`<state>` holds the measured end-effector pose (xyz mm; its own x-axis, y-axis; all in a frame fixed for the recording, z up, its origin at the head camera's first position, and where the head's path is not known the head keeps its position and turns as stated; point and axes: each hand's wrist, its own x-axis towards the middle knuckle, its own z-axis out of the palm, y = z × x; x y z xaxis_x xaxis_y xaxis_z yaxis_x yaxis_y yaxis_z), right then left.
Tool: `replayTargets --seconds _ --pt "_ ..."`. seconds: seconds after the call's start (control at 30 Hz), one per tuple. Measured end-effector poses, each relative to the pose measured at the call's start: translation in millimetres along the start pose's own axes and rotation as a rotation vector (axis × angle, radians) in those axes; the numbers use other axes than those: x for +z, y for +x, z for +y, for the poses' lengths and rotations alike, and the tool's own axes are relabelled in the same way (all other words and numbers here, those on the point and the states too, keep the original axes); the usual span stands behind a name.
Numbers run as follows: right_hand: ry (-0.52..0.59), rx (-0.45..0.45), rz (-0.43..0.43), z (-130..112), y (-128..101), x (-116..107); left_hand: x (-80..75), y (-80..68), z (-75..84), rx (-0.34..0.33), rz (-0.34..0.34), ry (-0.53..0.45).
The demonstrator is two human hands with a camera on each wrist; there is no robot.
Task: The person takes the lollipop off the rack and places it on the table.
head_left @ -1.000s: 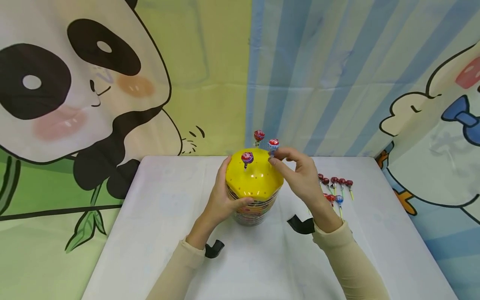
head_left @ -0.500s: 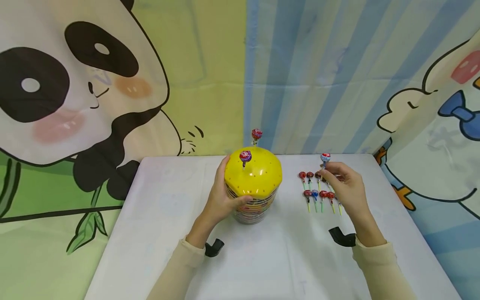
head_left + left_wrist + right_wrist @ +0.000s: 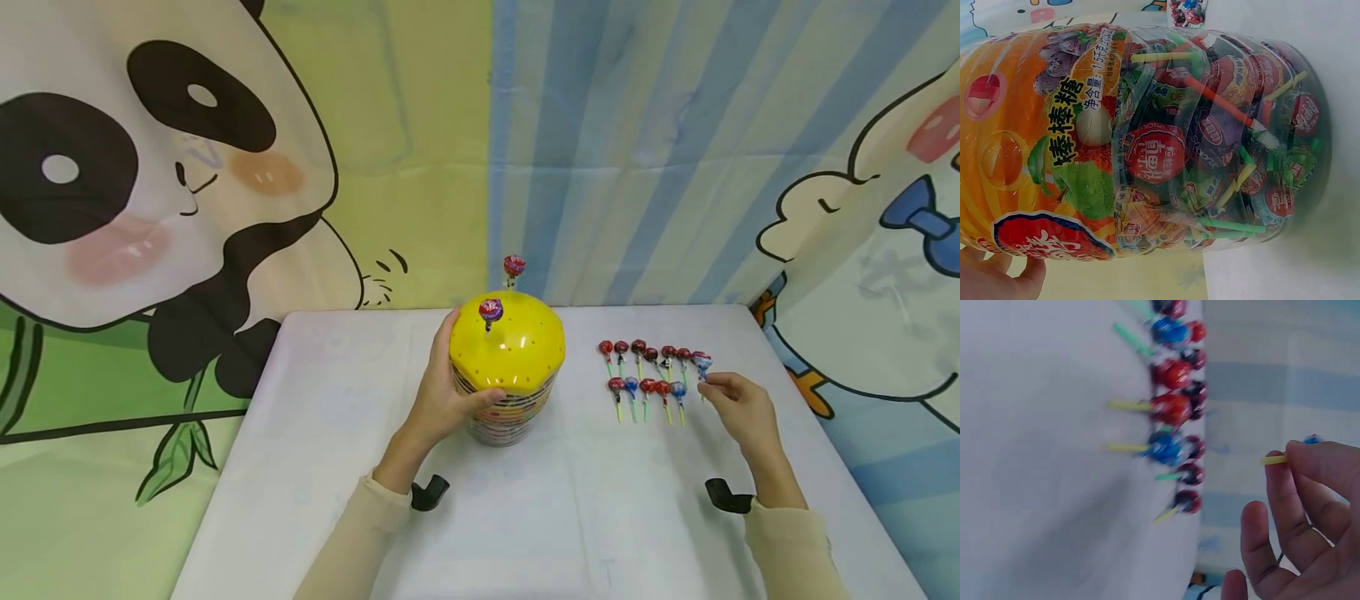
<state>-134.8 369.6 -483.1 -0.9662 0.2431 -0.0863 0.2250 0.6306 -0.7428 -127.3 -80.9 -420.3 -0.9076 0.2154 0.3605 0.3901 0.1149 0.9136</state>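
A person sits at a white counter [image 3: 337, 433] w/ cartoon panda and striped backdrops behind. The left hand [image 3: 444, 398] wraps round the side of a clear lollipop tub [image 3: 504, 412] packed w/ wrapped sweets; the tub stands at the counter's centre, capped by a yellow domed lid [image 3: 508, 346]. Two lollipops [image 3: 491, 311] stand upright in holes in the lid. The right hand [image 3: 738, 408], right of the tub, pinches the yellow stick of a blue-wrapped lollipop [image 3: 702, 361] between thumb and fingertips, at the right end of the back row. Two rows of loose lollipops [image 3: 648, 371] lie flat on the counter just beside it, sticks pointing toward the person. Grip states: left clasps the tub, right pinches the stick.
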Motion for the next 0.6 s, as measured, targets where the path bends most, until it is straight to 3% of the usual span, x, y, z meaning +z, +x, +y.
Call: replayTargets --seconds 0.13,0.27,0.4,0.6 --pt "-0.054 0.122 -0.068 19.3 5.6 1.0 1.3 0.3 -4.7 -0.011 -0.003 -0.017" --pt "-0.089 0.199 -0.163 32.2 9.7 0.0 2.3 1.5 -19.2 -0.008 -0.003 -0.017" --pt "-0.110 0.216 -0.214 39.4 13.2 1.2 2.2 2.4 -24.9 0.011 0.003 -0.002" --pt "-0.129 0.198 -0.204 43.2 17.5 7.5 1.4 1.9 -24.3 0.024 0.011 0.022"
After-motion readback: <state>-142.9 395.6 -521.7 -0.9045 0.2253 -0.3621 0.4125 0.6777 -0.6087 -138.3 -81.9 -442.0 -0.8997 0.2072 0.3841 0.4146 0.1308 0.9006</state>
